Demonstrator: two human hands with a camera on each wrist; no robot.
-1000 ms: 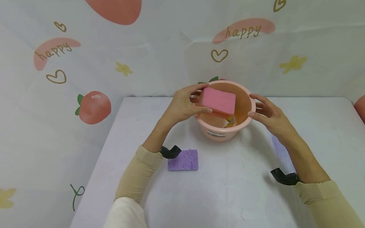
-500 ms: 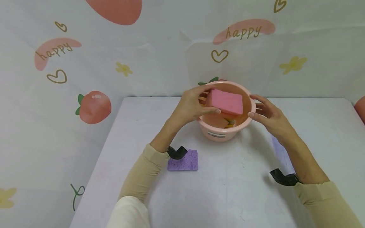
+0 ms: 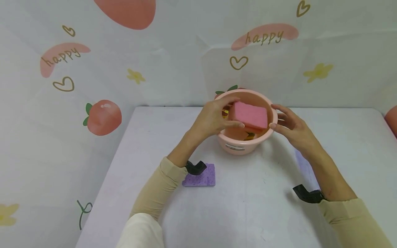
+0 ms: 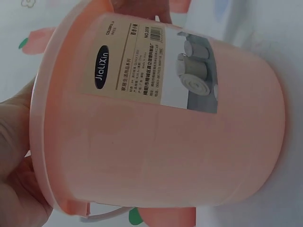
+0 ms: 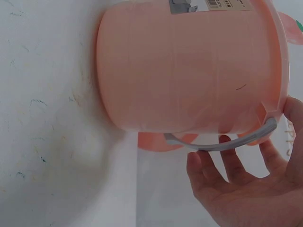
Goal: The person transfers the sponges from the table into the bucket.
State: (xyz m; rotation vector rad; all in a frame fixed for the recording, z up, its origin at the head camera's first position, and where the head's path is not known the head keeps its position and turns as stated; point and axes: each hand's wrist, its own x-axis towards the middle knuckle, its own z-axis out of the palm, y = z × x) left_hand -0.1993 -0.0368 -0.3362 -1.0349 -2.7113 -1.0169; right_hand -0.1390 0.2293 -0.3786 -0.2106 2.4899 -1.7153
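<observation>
A pink block-shaped sponge is tilted inside the mouth of a pale pink plastic bucket. My left hand reaches over the bucket's left rim and grips the sponge's left end, fingers on the far side and thumb on the near side. At the opposite rim, my right hand holds the bucket by its edge. In the right wrist view its thumb lies on the rim, with fingers by the grey handle. Yellow pieces show lower in the bucket, partly hidden. The left wrist view shows the bucket's label but not the sponge.
A purple speckled sponge lies on the white table in front of the bucket, partly behind the left wrist's black mount. Another purple flat thing shows beside the right forearm. A printed cloth hangs behind the table.
My left hand has moved to the right and slightly down, bringing the pink sponge further over and into the bucket. The right hand has stayed on the rim.
</observation>
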